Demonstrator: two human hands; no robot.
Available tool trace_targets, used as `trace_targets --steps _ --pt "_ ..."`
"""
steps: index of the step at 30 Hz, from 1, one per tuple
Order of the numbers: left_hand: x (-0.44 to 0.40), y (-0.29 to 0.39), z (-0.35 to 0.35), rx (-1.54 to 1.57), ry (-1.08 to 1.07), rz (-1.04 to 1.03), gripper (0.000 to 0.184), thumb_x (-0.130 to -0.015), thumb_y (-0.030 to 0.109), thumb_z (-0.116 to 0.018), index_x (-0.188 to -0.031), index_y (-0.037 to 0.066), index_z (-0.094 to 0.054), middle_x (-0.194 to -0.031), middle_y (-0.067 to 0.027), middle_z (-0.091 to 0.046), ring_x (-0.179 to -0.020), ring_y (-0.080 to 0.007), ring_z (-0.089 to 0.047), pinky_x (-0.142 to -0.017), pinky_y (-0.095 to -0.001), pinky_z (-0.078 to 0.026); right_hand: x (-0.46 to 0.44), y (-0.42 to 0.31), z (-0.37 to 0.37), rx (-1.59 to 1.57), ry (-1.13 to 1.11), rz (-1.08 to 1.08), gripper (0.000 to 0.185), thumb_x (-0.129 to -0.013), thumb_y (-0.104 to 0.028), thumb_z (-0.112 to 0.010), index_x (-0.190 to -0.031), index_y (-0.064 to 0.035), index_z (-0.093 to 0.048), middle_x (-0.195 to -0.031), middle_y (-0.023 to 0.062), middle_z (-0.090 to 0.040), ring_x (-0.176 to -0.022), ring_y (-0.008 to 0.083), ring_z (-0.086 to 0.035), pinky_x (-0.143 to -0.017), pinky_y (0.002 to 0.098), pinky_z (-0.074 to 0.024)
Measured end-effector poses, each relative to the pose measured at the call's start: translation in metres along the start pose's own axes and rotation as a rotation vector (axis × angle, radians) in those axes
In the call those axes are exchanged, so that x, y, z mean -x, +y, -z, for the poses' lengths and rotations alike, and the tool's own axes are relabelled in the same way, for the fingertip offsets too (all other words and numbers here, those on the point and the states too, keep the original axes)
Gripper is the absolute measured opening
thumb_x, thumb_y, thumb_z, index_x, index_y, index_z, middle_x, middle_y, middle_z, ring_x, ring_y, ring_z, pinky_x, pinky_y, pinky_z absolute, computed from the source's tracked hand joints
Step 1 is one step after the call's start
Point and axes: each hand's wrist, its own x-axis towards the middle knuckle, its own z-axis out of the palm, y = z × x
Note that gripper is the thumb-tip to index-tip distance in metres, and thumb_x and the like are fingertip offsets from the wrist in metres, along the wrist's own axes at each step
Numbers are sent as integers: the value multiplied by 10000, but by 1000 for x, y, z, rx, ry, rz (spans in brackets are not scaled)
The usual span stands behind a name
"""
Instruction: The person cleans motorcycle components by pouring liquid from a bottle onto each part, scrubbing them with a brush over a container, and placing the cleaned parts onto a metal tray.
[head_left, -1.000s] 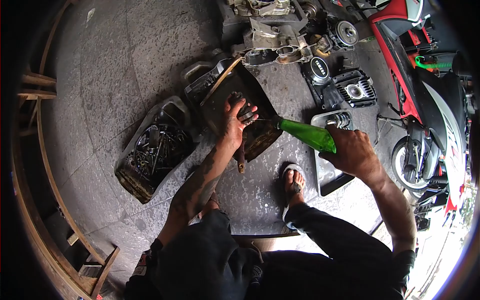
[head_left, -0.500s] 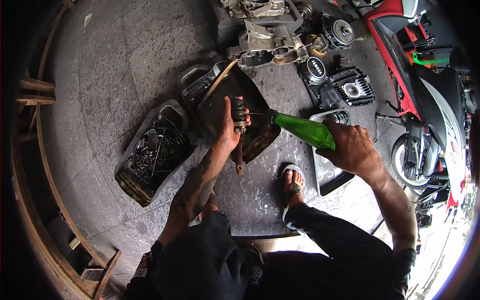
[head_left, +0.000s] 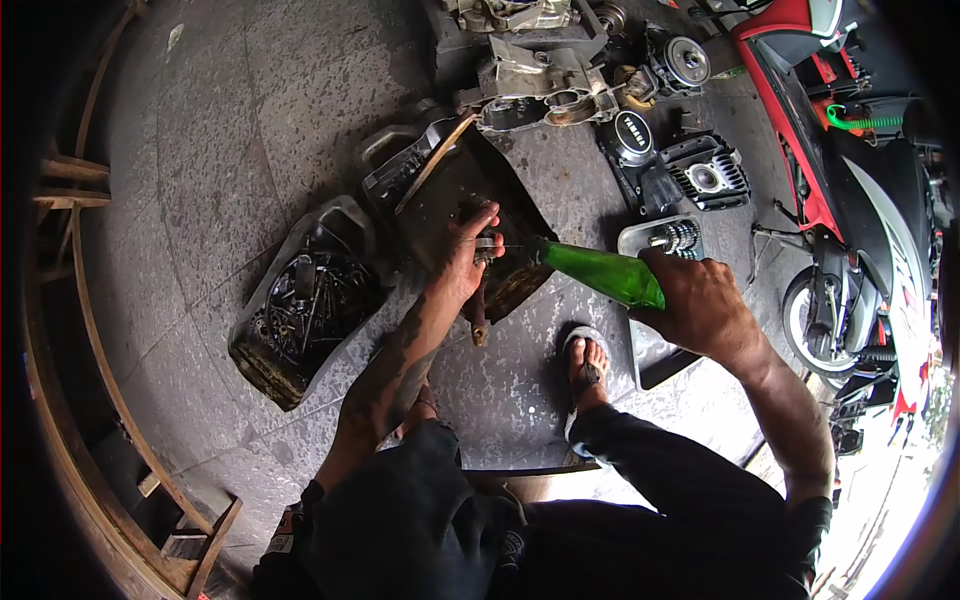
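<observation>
Over a dark, dirty pan [head_left: 520,185], my left hand [head_left: 468,255] is wrapped round a metal gear part [head_left: 486,248], mostly hidden by the fingers. My right hand [head_left: 700,300] grips the base of a green glass bottle [head_left: 605,273], which lies nearly level with its neck towards the part. A thin stream runs between the bottle's mouth and the part. A wooden stick [head_left: 435,162] rests across the pan's left side. Below my left hand, a brush handle [head_left: 479,320] sticks out over the pan's lower edge.
A cut-open container [head_left: 345,375] of bolts and small parts stands at left. Engine casings [head_left: 545,85], a Yamaha cover [head_left: 632,137] and a finned cylinder part [head_left: 708,177] lie beyond. At right are a metal tray [head_left: 640,352] with gears [head_left: 677,238] and a red-and-white motorcycle [head_left: 880,240].
My left hand has turned the metal part, which showed more of its stacked discs half a second ago. The bottle has shifted slightly, its mouth still beside the part.
</observation>
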Motion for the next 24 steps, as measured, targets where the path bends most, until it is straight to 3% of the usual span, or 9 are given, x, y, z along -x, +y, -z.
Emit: trace_targets --steps 7,10,12,16,18,22,24 --pt "12 12 -11 38 91 50 429 -876 513 -588 -1062 127 -564 -861 -40 -624 -579 -153 -595 -537 -297 -501 -1 2 1 -12 -33 -59 465 -748 -292 -743 -1086 -50 -535 -852 152 -666 -788 328 -668 -708 447 -516" --pt "11 14 -7 115 48 63 533 -872 604 -511 -1114 130 -544 -878 -51 -632 -567 -154 -589 -521 -295 -493 2 2 -5 -26 -20 -73 475 -733 -291 -756 -1088 -60 -542 -876 142 -667 -812 324 -660 -715 456 -501" --pt "10 11 0 132 -88 53 585 -873 643 -457 -1154 135 -524 -904 -62 -645 -565 -149 -589 -507 -289 -483 3 3 -6 -29 -9 -68 479 -732 -292 -756 -1090 -60 -540 -873 140 -667 -810 324 -660 -712 454 -503" --pt "2 2 5 -64 -33 49 555 -894 614 -456 -1187 147 -517 -886 -53 -645 -576 -135 -581 -488 -279 -467 0 5 -2 -48 -13 -62 461 -750 -283 -744 -1087 -53 -530 -870 155 -667 -798 333 -666 -715 449 -515" --pt "1 2 5 -231 -47 20 531 -916 576 -457 -1192 128 -524 -835 -30 -626 -614 -113 -575 -536 -276 -479 -2 6 1 -61 -12 -64 444 -769 -274 -733 -1088 -48 -524 -866 167 -668 -788 334 -675 -730 446 -526" --pt "2 2 -3 -100 -35 33 508 -927 549 -463 -1149 99 -550 -772 -8 -585 -642 -96 -566 -609 -275 -489 -2 14 -1 -69 -13 -91 479 -764 -285 -734 -1118 -49 -512 -904 165 -665 -818 337 -670 -743 443 -524" --pt "2 7 5 -28 -134 58 525 -928 556 -455 -1107 77 -573 -773 -9 -585 -665 -88 -566 -663 -279 -490 0 21 -9 -92 5 -87 493 -762 -292 -734 -1127 -49 -508 -930 170 -661 -832 342 -667 -744 442 -525"
